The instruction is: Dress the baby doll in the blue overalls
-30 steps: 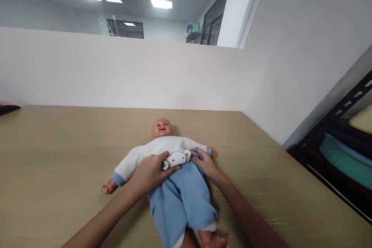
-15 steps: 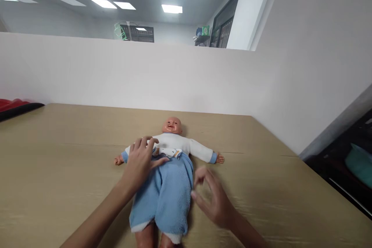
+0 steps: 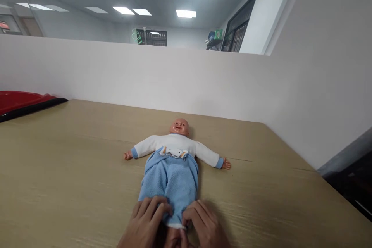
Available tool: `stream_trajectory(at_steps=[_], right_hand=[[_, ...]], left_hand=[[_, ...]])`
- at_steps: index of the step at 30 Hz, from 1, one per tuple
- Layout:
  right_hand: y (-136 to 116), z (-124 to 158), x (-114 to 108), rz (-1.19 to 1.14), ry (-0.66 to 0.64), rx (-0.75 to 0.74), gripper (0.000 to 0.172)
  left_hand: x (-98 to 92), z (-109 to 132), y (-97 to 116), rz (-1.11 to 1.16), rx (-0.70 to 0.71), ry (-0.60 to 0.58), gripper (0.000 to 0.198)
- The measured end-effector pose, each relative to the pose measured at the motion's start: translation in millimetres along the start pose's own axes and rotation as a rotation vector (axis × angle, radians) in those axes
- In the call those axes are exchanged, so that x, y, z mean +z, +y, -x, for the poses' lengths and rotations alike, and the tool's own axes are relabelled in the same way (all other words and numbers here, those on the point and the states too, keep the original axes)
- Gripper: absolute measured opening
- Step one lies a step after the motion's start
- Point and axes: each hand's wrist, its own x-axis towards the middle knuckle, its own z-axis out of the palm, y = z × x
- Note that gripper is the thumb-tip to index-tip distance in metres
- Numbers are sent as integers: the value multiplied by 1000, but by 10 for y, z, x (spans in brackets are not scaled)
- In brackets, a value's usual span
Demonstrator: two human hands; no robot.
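Note:
A baby doll (image 3: 175, 151) lies on its back on the wooden table (image 3: 72, 170), arms spread, in a white top and light blue trousers (image 3: 171, 180). My left hand (image 3: 147, 223) rests at the bottom left of the trouser legs, fingers curled onto the cuff. At the right cuff my right hand (image 3: 203, 224) has its fingers bent and pressed on the fabric. Both hands cover the doll's feet at the bottom edge of the view.
A red and black tray-like thing (image 3: 23, 102) lies at the table's far left. A white partition wall (image 3: 145, 77) runs behind the table. A dark shelf unit (image 3: 354, 186) stands to the right.
Both hands have moved from the doll's waist down to the trouser cuffs. The doll now lies farther from me, with both arms spread.

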Motion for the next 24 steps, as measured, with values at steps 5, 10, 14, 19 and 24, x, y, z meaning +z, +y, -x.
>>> stream_trajectory(at_steps=[5, 10, 14, 19, 24], right_hand=[[6, -27, 64, -146, 103, 164, 18], [10, -19, 66, 8, 155, 64, 14], [-30, -46, 33, 178, 128, -74, 12], [-103, -107, 16, 297, 175, -148, 15], [-99, -61, 81, 295, 272, -155, 24]], left_hand=[[76, -136, 106, 16, -145, 103, 18], [151, -94, 16, -66, -108, 208, 8], [137, -65, -46, -130, -48, 162, 14], [144, -62, -85, -178, 0, 133, 29], [158, -13, -68, -215, 29, 180, 29]])
